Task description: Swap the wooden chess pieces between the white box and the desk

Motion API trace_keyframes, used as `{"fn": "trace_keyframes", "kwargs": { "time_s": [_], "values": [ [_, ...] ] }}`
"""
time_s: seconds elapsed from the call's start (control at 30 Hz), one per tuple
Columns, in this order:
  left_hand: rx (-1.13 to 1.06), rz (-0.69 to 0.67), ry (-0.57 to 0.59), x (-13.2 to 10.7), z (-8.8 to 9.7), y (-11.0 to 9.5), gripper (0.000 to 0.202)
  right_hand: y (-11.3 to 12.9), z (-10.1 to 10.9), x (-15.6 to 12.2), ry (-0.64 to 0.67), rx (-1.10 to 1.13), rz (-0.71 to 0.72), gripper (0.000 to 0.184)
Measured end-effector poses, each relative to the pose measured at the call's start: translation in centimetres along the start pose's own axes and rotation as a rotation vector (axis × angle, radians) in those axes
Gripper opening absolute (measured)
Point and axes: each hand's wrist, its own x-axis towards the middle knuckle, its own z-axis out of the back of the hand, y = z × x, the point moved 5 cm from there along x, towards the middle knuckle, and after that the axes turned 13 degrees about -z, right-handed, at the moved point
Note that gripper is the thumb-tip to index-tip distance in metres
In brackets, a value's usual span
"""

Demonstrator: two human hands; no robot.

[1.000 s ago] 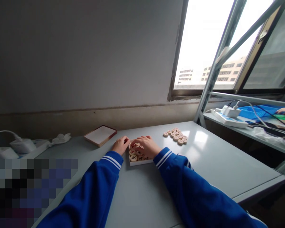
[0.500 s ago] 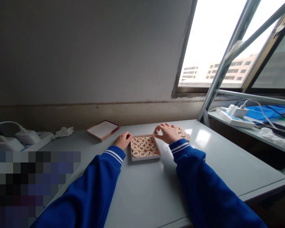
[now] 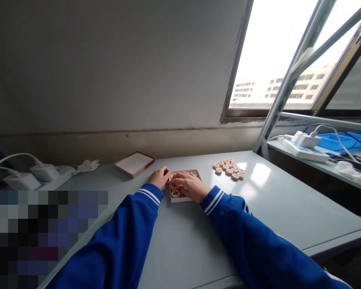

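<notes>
A shallow white box (image 3: pixel 185 199) on the grey table holds rows of round wooden Chinese chess pieces (image 3: pixel 175 193) with black and red characters. My left hand (image 3: pixel 160 177) is at the box's left side, its curled fingers against the rim near the far corner. Above the pieces reaches my right hand (image 3: pixel 190 185), palm down, covering much of the box. Its thumb and fingers come together near the left rim around a chess piece that is mostly hidden. More loose chess pieces (image 3: pixel 229 169) lie grouped to the right of the box.
An open box lid (image 3: pixel 134 164) lies by the wall at the back left. Power strips with plugs (image 3: pixel 45 171) sit at the far left. To the right are a metal frame post (image 3: pixel 276 108) and a lower shelf with a blue tray (image 3: pixel 337 140) and cables.
My right hand has moved left from the box's far right corner to over the pieces, uncovering the loose group behind it. My left hand stays at the box. The view has shifted slightly.
</notes>
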Motion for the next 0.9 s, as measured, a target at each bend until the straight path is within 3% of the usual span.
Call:
{"fn": "trace_keyframes", "kwargs": {
  "time_s": [0.13, 0.33, 0.5, 0.63, 0.8, 0.9],
  "values": [
    [0.002, -0.009, 0.005, 0.0, 0.0, -0.1, 0.015, -0.7, 0.3, -0.2, 0.002, 0.046, -0.063, 0.027],
    [0.008, 0.005, -0.006, -0.1, 0.1, -0.2, 0.013, -0.9, 0.1, -0.3, 0.058, 0.055, -0.047, 0.033],
    [0.013, 0.000, -0.005, -0.1, 0.1, -0.2, 0.013, -1.2, 0.9, -0.1, -0.010, 0.003, -0.066, 0.019],
    [0.012, 0.001, -0.003, -0.1, 0.2, -0.2, 0.015, -4.0, 3.4, -0.6, -0.094, -0.103, -0.195, 0.017],
    [-0.007, -0.007, 0.011, 0.0, 0.1, -0.2, 0.014, -9.0, 5.1, -2.2, 0.025, -0.188, -0.361, 0.016],
    [-0.004, 0.004, 0.018, -0.1, 0.1, -0.2, 0.015, -11.4, 5.4, -3.1, 0.019, -0.271, -0.418, 0.015]
  ]
}}
